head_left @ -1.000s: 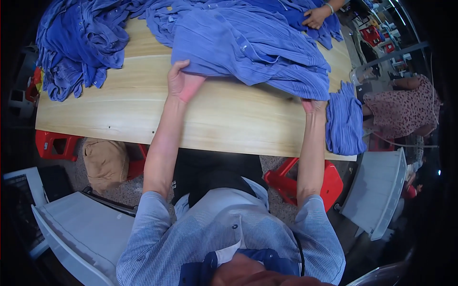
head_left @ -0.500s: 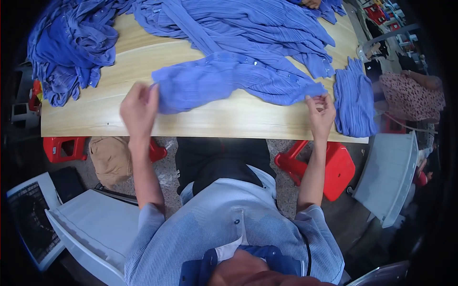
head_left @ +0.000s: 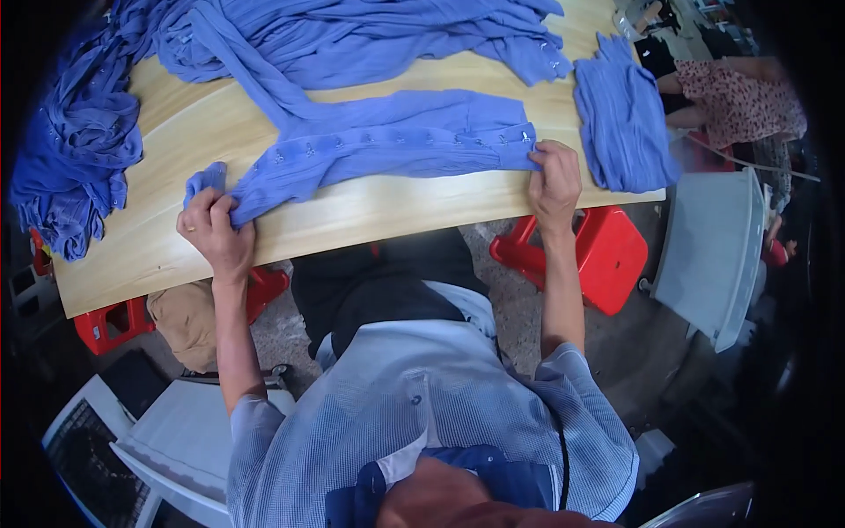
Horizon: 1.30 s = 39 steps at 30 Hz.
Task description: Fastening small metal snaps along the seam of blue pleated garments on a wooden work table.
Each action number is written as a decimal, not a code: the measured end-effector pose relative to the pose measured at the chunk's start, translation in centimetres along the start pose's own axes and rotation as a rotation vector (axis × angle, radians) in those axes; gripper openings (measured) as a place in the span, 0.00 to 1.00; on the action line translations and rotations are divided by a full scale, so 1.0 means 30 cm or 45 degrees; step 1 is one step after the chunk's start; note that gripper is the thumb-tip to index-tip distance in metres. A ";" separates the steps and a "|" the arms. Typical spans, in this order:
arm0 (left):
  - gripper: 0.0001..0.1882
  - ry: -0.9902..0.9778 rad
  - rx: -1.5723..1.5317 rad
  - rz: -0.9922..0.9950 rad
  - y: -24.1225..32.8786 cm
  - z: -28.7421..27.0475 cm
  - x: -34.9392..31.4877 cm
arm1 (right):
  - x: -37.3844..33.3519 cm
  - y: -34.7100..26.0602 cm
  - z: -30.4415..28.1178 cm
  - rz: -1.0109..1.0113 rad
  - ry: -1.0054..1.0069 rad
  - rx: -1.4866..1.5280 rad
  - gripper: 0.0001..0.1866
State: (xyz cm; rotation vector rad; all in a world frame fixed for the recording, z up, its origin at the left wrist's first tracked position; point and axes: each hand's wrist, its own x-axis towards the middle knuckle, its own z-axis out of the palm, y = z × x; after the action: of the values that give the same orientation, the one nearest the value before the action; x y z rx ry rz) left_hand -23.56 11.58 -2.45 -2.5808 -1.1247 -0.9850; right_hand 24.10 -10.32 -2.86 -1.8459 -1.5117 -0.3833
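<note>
Wooden table (head_left: 370, 211), near edge. Surroundings: heap of blue shirts (head_left: 79, 150) at far left; more loose blue cloth (head_left: 370, 35) across the far side; folded blue stack (head_left: 620, 123) at right end, just beside right hand. Red stools (head_left: 607, 255) under the table.
Item: blue shirt (head_left: 396, 145), folded into a long strip, long axis left-right, button row facing up.
L hand (head_left: 216, 231): fingers bunched, gripping strip's left end.
R hand (head_left: 554, 180): fingers curled, pressed together on right end; pinch prob., hard to confirm.
</note>
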 end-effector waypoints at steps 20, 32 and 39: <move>0.32 -0.492 -0.221 -0.004 0.098 -0.133 0.167 | 0.075 -0.099 0.114 0.168 -0.306 0.057 0.19; 0.34 -0.602 -0.409 0.054 0.095 -0.029 0.197 | 0.133 -0.128 0.005 0.169 -0.196 0.569 0.08; 0.39 -0.472 -0.703 0.323 0.319 0.086 0.333 | 0.432 -0.354 -0.016 -0.322 0.150 0.666 0.12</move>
State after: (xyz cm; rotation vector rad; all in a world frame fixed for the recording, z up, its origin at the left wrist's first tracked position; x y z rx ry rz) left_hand -10.53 11.78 2.89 -3.3502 -0.6112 -0.8727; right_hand 17.73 -0.49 9.12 -1.2136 -1.5843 -0.1824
